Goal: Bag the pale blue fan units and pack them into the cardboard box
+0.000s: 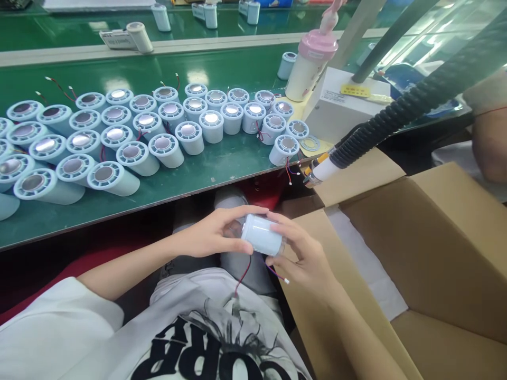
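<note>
Between my two hands, above my lap, lies a light-blue cylindrical housing (262,235) on its side. My left hand (222,232) grips its left end, thumb below and fingers over the top. On the other end, my right hand (303,248) closes with fingers above and thumb beneath. Thin wires (243,275) hang from the housing, and one of them ends in a small white connector (286,281). The inside of the housing is out of sight. Many similar light-blue cylinders (162,150) stand in rows on the green bench beyond my hands.
An open cardboard box (435,237) is at my right. Above it hangs a black corrugated hose (396,113). A pink-topped bottle (311,58) and a white box-shaped unit (336,103) stand on the green bench (222,163). Another person's arm (489,121) shows at far right.
</note>
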Available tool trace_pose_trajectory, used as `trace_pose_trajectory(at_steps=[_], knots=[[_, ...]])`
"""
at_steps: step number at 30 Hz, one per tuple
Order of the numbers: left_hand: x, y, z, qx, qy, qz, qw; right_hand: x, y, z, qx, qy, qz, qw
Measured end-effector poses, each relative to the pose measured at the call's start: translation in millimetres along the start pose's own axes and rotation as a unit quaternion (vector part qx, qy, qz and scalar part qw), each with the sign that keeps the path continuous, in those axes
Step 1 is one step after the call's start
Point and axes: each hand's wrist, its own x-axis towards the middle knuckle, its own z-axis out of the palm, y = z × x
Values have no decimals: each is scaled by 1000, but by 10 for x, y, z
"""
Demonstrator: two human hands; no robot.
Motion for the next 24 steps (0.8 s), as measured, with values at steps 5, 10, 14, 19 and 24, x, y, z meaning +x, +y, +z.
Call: trace_pose_trajectory(at_steps=[5, 10, 14, 19, 24], knots=[[12, -13, -34, 10, -37, 52, 998, -9, -10, 8, 246, 6, 169, 955], [-3, -96, -35, 4, -51, 69, 996, -14, -39, -32, 227, 4, 217, 949], [5, -138, -70, 46, -55, 80, 994, 7, -40, -35, 266, 1, 256, 929], [11, -239, 3, -16, -66, 10, 998, 0, 15, 177, 306, 19, 312, 899], [27, -254, -95, -65, -25, -114, 991, -49, 215, -94, 187, 2, 313, 931]])
